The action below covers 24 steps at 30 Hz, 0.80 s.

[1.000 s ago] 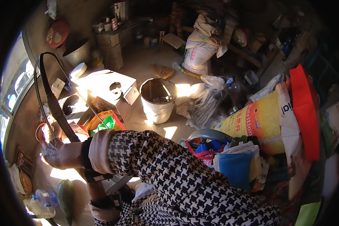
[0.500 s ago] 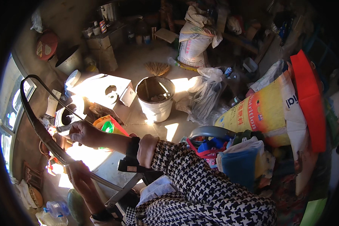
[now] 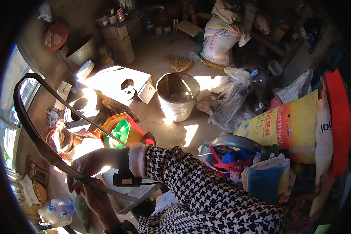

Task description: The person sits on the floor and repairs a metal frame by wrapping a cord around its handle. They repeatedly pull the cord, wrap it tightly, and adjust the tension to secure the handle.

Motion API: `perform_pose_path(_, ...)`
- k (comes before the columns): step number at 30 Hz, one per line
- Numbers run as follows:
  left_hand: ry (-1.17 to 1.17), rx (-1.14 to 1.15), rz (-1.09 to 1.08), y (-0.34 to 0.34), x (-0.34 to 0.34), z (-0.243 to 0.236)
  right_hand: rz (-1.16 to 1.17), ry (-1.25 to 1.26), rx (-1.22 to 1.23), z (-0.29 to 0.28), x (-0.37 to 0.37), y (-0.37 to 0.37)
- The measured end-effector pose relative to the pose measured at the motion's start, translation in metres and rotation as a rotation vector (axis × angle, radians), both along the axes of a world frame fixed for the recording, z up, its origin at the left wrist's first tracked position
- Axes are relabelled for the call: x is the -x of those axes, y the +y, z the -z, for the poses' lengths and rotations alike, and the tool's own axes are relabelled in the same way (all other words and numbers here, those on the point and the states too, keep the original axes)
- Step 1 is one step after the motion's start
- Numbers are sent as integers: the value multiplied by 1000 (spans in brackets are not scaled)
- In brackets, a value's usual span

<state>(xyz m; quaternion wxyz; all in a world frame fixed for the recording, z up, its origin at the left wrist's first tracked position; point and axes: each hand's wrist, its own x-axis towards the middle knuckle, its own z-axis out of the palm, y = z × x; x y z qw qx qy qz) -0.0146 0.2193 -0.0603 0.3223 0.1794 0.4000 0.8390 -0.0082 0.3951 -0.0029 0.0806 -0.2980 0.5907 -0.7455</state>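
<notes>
Head view: right hand and left hand both closed round a curved saw (frame arcs up-left), held low left above cluttered floor, bucket beyond.

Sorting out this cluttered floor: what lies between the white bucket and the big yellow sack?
In the head view, crumpled clear plastic bags lie between the white bucket and the yellow sack.

The bucket stands on the floor, with the broom head behind it and the plastic bag to its right. The printed sack lies further right, above the folded cloths. The box sits left of the bucket, the bottles at lower left.
</notes>
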Motion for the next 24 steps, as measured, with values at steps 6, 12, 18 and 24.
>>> perform_pose_path(6, 79, -14, 2, 6, -5, -8, 207, -57, -28, 14, -2, 11)
perform_pose_path(12, 125, 4, -16, 5, -9, -12, 362, 114, -392, 33, -38, 45)
perform_pose_path(18, 117, -46, 11, 8, -11, -13, 441, 70, -349, 31, -78, 65)
perform_pose_path(24, 152, 33, -64, 19, -26, -30, 404, -51, 390, 11, -75, 46)
